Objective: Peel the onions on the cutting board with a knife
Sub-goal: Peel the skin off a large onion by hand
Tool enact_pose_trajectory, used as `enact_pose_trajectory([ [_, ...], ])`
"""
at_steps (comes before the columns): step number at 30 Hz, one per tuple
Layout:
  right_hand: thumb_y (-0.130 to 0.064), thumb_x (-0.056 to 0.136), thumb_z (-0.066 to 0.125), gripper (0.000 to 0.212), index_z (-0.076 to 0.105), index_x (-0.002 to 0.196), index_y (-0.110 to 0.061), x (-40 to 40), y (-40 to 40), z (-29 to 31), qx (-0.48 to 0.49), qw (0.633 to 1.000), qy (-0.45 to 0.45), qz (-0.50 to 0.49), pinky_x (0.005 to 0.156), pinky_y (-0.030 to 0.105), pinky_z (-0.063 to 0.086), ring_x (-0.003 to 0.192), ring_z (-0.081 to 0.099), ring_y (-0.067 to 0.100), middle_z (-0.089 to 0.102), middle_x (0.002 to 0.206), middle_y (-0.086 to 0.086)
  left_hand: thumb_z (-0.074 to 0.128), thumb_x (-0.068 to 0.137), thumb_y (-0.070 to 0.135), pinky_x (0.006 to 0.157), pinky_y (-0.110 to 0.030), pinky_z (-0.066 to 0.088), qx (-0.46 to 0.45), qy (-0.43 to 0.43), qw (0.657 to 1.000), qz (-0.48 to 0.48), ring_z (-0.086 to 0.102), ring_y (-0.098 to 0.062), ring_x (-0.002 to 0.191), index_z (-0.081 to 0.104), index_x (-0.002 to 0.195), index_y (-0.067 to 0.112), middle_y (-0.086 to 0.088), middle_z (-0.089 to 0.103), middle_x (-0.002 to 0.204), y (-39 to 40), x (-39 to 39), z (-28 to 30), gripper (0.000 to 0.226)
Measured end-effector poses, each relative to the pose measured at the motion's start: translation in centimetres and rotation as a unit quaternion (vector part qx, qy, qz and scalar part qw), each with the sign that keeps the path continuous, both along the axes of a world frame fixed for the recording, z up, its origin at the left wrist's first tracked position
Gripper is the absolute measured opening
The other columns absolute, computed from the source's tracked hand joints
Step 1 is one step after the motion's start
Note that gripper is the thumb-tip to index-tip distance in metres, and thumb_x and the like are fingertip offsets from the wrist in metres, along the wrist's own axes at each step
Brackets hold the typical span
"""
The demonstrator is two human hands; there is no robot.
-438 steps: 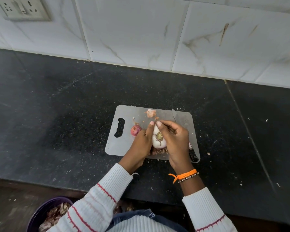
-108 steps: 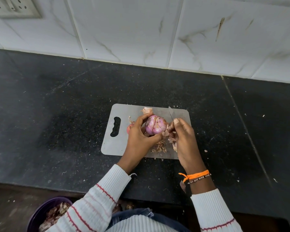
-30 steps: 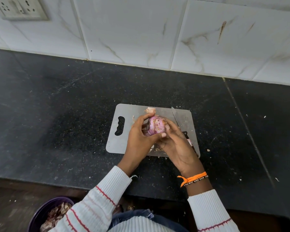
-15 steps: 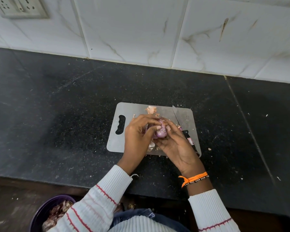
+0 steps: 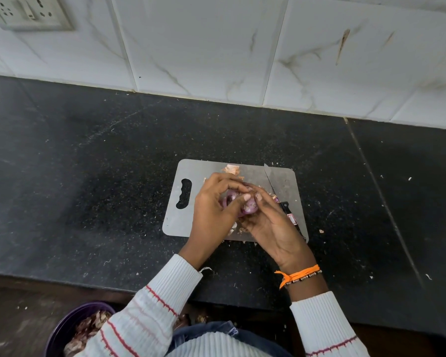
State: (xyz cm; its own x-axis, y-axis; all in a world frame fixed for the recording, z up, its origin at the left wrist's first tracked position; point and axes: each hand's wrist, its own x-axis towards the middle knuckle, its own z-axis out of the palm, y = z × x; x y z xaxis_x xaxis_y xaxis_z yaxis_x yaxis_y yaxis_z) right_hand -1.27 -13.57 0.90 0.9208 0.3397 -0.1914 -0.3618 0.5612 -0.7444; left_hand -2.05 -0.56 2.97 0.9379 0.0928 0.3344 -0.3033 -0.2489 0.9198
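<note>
While both hands, left hand (image 5: 214,210) and right hand (image 5: 271,225), curl fingers around the purple onion (image 5: 249,206) above the cutting board (image 5: 285,181), the knife (image 5: 269,180) lies along its right side on the speckled black table (image 5: 88,163) under white wall tiles (image 5: 204,42).

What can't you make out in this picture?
Head view only:
- Onion: mostly covered by left hand and right hand.
- Knife: the right hand hides its middle; handle label too small to read.
- Bowl: cut off by the bottom edge, partly behind a sleeve.
</note>
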Motion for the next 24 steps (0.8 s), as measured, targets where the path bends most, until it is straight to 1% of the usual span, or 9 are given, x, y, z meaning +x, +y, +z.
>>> enact_pose_trajectory([
  [2, -0.033, 0.080, 0.065, 0.044, 0.059, 0.119, -0.014, -0.1, 0.1, 0.2, -0.018, 1.000, -0.009, -0.008, 0.076, 0.025, 0.053, 0.093, 0.063, 0.016, 0.062, 0.112, 0.012, 0.074, 0.075, 0.007, 0.089, -0.020, 0.043, -0.005, 0.008, 1.000, -0.004, 0.056, -0.004, 0.100, 0.070, 0.080, 0.017, 0.010, 0.061, 0.098, -0.3, 0.0, 0.1, 0.012],
  [6, -0.050, 0.063, 0.079, 0.066, 0.061, 0.117, -0.017, -0.1, 0.3, 0.3, -0.067, 0.995, -0.062, -0.036, 0.079, 0.027, 0.054, 0.098, 0.064, 0.016, 0.066, 0.112, 0.008, 0.074, 0.076, 0.007, 0.091, -0.016, 0.042, -0.018, 0.033, 0.999, -0.008, 0.055, -0.004, 0.104, 0.069, 0.079, 0.018, 0.009, 0.061, 0.100, -0.6, 0.2, 0.1, 0.013],
  [10, -0.054, 0.067, 0.075, 0.061, 0.061, 0.115, -0.019, 0.0, 0.4, 0.2, -0.123, 0.984, -0.098, -0.080, 0.079, 0.026, 0.053, 0.104, 0.064, 0.017, 0.067, 0.113, 0.004, 0.073, 0.077, 0.006, 0.094, -0.019, 0.042, -0.031, 0.048, 0.998, -0.027, 0.056, -0.004, 0.105, 0.068, 0.078, 0.019, 0.010, 0.060, 0.101, -0.6, 0.4, 0.1, 0.014],
  [12, -0.046, 0.079, 0.069, 0.044, 0.061, 0.115, -0.021, 0.0, 0.3, 0.3, -0.156, 0.976, -0.116, -0.094, 0.082, 0.027, 0.051, 0.108, 0.062, 0.019, 0.066, 0.115, 0.004, 0.072, 0.079, 0.007, 0.095, -0.025, 0.044, -0.032, 0.050, 0.998, -0.033, 0.056, -0.006, 0.106, 0.067, 0.079, 0.019, 0.011, 0.060, 0.102, -0.7, 0.4, 0.0, 0.013],
  [14, -0.031, 0.089, 0.059, 0.028, 0.060, 0.115, -0.020, -0.1, 0.2, 0.3, -0.190, 0.968, -0.129, -0.102, 0.084, 0.027, 0.050, 0.110, 0.062, 0.019, 0.066, 0.117, 0.005, 0.070, 0.080, 0.008, 0.093, -0.032, 0.047, -0.031, 0.048, 0.998, -0.035, 0.057, -0.007, 0.106, 0.066, 0.079, 0.018, 0.011, 0.060, 0.103, -0.8, 0.5, -0.1, 0.010],
  [17, -0.023, 0.091, 0.053, 0.025, 0.058, 0.115, -0.019, -0.3, 0.2, 0.6, -0.220, 0.959, -0.147, -0.106, 0.083, 0.022, 0.050, 0.110, 0.062, 0.015, 0.065, 0.116, 0.003, 0.066, 0.083, 0.005, 0.092, -0.031, 0.047, -0.015, 0.057, 0.998, -0.037, 0.056, -0.005, 0.106, 0.064, 0.080, 0.012, 0.006, 0.059, 0.107, -1.0, 0.6, -0.2, 0.008],
  [21, -0.021, 0.092, 0.053, 0.022, 0.058, 0.114, -0.020, -0.4, 0.2, 0.7, -0.237, 0.952, -0.156, -0.115, 0.082, 0.021, 0.051, 0.109, 0.062, 0.013, 0.065, 0.115, 0.002, 0.060, 0.088, 0.004, 0.090, -0.016, 0.041, 0.015, 0.046, 0.997, -0.055, 0.051, 0.002, 0.107, 0.060, 0.082, 0.012, 0.003, 0.056, 0.111, -1.2, 0.5, -0.1, 0.009],
  [22, -0.020, 0.092, 0.054, 0.022, 0.058, 0.114, -0.021, -0.4, 0.1, 0.7, -0.237, 0.952, -0.156, -0.116, 0.081, 0.021, 0.050, 0.109, 0.062, 0.013, 0.065, 0.115, 0.002, 0.058, 0.089, 0.006, 0.091, -0.015, 0.040, 0.026, 0.038, 0.997, -0.065, 0.050, 0.001, 0.108, 0.059, 0.081, 0.014, 0.003, 0.055, 0.111, -1.2, 0.5, -0.2, 0.011],
  [24, -0.024, 0.090, 0.055, 0.025, 0.057, 0.114, -0.021, -0.3, 0.0, 0.6, -0.228, 0.956, -0.150, -0.107, 0.082, 0.022, 0.050, 0.110, 0.062, 0.014, 0.065, 0.115, 0.002, 0.052, 0.089, 0.014, 0.094, -0.023, 0.041, 0.052, 0.026, 0.994, -0.089, 0.050, -0.009, 0.109, 0.054, 0.081, 0.023, 0.006, 0.052, 0.112, -1.2, 0.7, -0.3, 0.013],
])
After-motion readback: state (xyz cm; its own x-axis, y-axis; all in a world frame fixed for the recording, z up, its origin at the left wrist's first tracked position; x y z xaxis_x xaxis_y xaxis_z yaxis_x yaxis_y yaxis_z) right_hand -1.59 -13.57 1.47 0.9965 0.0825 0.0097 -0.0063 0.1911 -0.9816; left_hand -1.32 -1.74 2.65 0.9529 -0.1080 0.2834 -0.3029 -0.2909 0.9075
